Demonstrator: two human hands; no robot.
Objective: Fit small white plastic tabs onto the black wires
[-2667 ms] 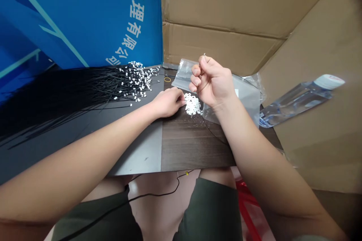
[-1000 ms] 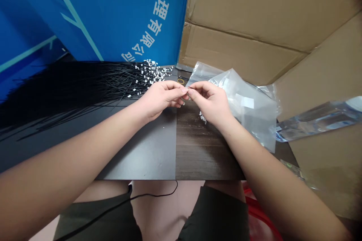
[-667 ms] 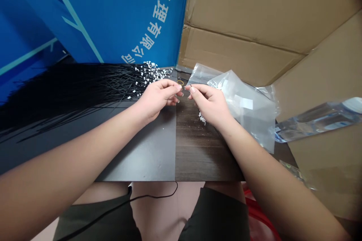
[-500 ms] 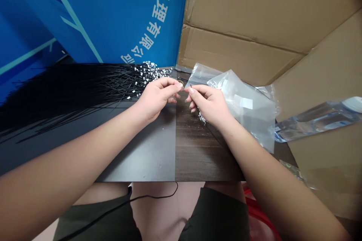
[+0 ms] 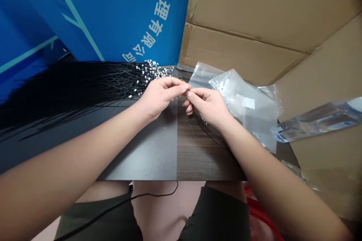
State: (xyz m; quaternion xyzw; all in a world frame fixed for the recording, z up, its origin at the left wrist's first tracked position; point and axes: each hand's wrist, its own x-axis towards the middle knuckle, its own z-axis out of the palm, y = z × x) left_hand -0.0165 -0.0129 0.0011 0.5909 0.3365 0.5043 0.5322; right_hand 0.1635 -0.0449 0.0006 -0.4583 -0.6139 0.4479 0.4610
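Note:
My left hand (image 5: 161, 98) is closed in a pinch, thumb against forefinger. Whatever sits between those fingertips is too small to make out; a bit of thin yellowish strand shows just behind them. Fingertip to fingertip with it, my right hand (image 5: 207, 105) pinches a thin black wire (image 5: 210, 135), which curves down beneath the hand towards the forearm. Past my left hand lies a large bundle of black wires (image 5: 70, 83) with small white connectors (image 5: 152, 68) on their ends. A few small white pieces lie partly hidden under my right hand.
Clear plastic bags (image 5: 258, 120) lie right of my hands on the dark wood-grain table (image 5: 198, 162). Beyond them a clear plastic bottle (image 5: 319, 120) lies on its side. A blue printed panel (image 5: 113, 15) and cardboard (image 5: 249, 3) wall off the back. A black cable (image 5: 152, 195) hangs at the front edge.
My two hands have come together, so the fingertips that were slightly apart now meet. The yellow loop by the left fingertips shows less. The view has shifted slightly.

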